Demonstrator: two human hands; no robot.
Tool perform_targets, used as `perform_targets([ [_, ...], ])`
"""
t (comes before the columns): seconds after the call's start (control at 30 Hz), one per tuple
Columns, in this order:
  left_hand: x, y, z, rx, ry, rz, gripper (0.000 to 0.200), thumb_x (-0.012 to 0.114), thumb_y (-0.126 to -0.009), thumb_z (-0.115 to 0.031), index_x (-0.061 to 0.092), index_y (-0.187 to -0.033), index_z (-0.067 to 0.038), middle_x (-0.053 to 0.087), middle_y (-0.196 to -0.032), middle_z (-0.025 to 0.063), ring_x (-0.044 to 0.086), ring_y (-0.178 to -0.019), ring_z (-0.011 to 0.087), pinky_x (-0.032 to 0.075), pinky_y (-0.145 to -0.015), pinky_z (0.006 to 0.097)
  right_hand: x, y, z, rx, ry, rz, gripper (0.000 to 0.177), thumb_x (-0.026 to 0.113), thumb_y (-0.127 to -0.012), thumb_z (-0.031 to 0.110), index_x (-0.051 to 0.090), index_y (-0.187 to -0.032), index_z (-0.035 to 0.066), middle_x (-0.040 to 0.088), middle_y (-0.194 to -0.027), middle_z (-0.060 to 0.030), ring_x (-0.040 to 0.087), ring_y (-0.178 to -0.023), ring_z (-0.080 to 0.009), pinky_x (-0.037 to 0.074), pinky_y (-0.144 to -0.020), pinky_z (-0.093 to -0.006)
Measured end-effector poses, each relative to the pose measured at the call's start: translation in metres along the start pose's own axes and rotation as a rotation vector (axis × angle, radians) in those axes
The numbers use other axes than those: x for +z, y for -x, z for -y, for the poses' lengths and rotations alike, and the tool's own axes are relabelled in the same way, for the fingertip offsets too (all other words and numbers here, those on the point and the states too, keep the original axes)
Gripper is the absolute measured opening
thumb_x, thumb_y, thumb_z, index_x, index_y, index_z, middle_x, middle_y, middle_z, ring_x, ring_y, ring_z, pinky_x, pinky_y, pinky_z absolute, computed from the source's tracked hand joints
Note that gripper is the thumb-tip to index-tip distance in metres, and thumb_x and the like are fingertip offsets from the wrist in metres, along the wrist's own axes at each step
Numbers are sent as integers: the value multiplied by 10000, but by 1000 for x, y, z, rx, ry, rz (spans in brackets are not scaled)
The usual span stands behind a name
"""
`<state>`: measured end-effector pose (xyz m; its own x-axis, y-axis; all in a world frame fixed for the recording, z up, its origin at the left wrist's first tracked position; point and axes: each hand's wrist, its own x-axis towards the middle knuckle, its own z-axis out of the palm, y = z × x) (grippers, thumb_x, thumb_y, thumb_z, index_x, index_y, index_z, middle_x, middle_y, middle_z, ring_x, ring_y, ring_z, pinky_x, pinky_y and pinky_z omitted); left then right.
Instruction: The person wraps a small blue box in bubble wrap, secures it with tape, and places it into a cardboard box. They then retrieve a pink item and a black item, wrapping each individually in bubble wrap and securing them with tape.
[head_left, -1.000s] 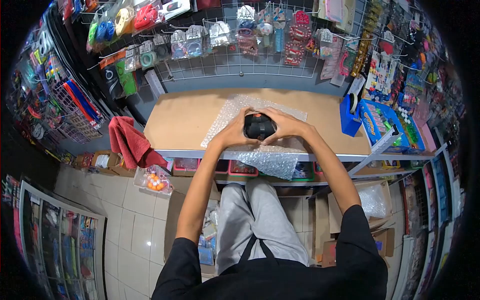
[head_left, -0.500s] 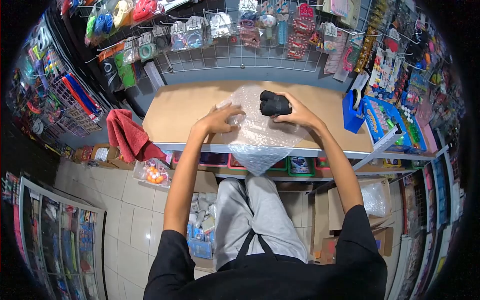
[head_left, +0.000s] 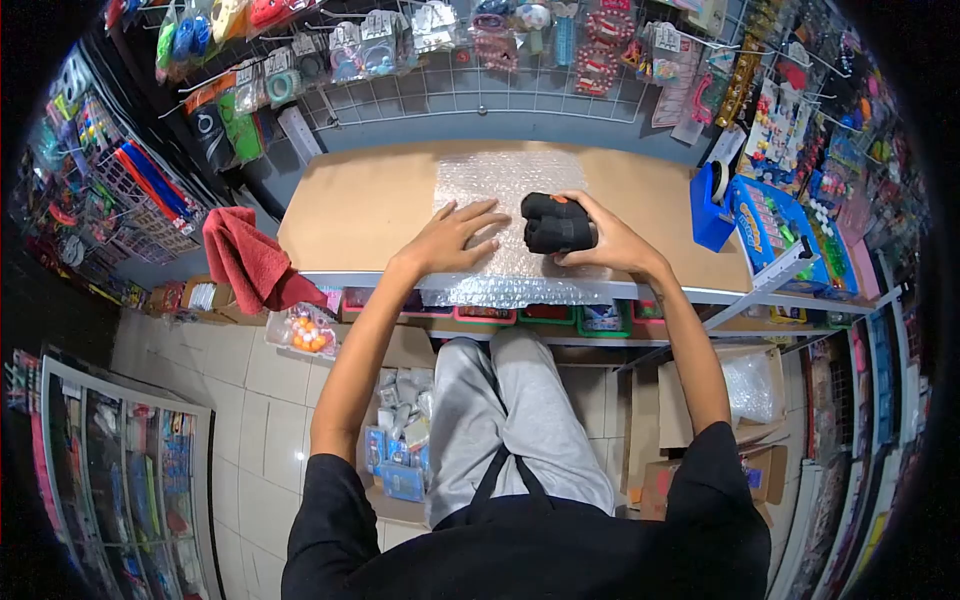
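A sheet of bubble wrap is spread over the wooden table, its near end hanging past the front edge. My left hand rests on the wrap's left part, fingers spread and holding nothing. In my right hand is a black bundle that looks like two rolls side by side, with a small orange spot near the fingers. The thumb and fingers grip its right end, and the bundle sits over the middle of the wrap.
A red cloth drapes over the table's left corner. A blue tape dispenser and a blue box of small goods stand at the right end. Packaged goods hang on the wire rack behind. Colored trays sit below the tabletop.
The bubble wrap has turned from a diagonal lie to nearly square with the table and flattened. My left hand has shifted slightly right; my right hand still holds the black bundle, slightly nearer me.
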<state>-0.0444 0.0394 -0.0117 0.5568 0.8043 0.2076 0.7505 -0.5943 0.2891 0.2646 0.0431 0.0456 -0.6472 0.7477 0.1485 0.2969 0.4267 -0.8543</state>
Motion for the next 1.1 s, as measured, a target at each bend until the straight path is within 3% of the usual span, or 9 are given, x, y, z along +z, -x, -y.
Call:
perform_targets([
  [0.03, -2, 3, -2, 12, 20, -7, 611, 584, -992, -443, 441, -1519, -170, 417, -1574, 163, 376, -1457, 370, 244, -1228, 522, 5, -1, 5, -26, -59, 16, 845, 880, -668, 183, 485, -1411, 100, 556, -1348, -136, 531, -1272, -271, 397, -1103, -366],
  [0.2, -20, 23, -16, -8, 501, -125, 832, 761, -839, -390, 395, -1524, -90, 453, -1525, 197, 400, -1442, 358, 289, -1219, 458, 36, -12, -24, -129, 444, 89, 1006, 850, -680, 588, 433, -1481, 145, 497, -1436, -194, 441, -1381, -375, 286, -1162, -499],
  [0.27, -26, 31, -35, -42, 488, -110, 975, 856, -749, -381, 372, -1529, -53, 474, -1495, 232, 430, -1422, 352, 329, -1198, 436, 41, -10, -28, -162, 473, 52, 1021, 854, -674, 590, 424, -1489, 150, 495, -1441, -181, 431, -1390, -363, 267, -1167, -497],
  [0.4, -14, 28, -46, -11, 413, -115, 949, 897, -722, -297, 417, -1504, -57, 503, -1469, 217, 485, -1376, 350, 380, -1163, 422, 49, -15, -28, -196, 474, 15, 980, 846, -701, 572, 429, -1483, 155, 491, -1456, -156, 417, -1406, -343, 261, -1167, -489],
  [0.7, -21, 11, -26, -67, 489, -99, 875, 886, -724, -236, 451, -1464, -64, 518, -1451, 180, 504, -1357, 326, 402, -1141, 418, 50, -25, -35, -201, 485, -132, 1044, 821, -725, 603, 338, -1531, 148, 393, -1531, -178, 395, -1426, -368, 275, -1178, -524],
  [0.83, -15, 8, -21, 1, 495, -142, 876, 884, -735, -244, 440, -1467, -56, 488, -1474, 173, 485, -1369, 329, 386, -1158, 420, 50, 11, -7, -414, 754, -193, 1020, 823, -683, 664, 398, -1464, 165, 364, -1543, -166, 405, -1406, -362, 278, -1172, -574],
  [0.97, -11, 8, -16, 46, 464, -132, 860, 867, -763, -234, 426, -1479, -52, 474, -1475, 166, 469, -1378, 324, 376, -1170, 425, 69, 37, -15, -483, 950, -168, 656, 814, -753, 496, 583, -1283, 185, 449, -1482, -99, 439, -1378, -295, 283, -1147, -596],
  [1.0, -10, 7, -15, 116, 377, -168, 835, 852, -781, -224, 427, -1482, -62, 466, -1482, 159, 461, -1385, 317, 370, -1176, 423, 73, 39, -17, -484, 943, -194, 429, 789, -800, 348, 650, -1166, 174, 505, -1433, -69, 461, -1359, -263, 300, -1131, -589],
  [1.1, -14, 2, -16, 110, 407, -151, 808, 850, -781, -227, 451, -1467, -79, 489, -1468, 145, 473, -1377, 309, 363, -1179, 419, 73, 34, -21, -520, 962, -273, 308, 773, -830, 267, 668, -1098, 158, 556, -1387, -46, 499, -1322, -250, 330, -1103, -571],
])
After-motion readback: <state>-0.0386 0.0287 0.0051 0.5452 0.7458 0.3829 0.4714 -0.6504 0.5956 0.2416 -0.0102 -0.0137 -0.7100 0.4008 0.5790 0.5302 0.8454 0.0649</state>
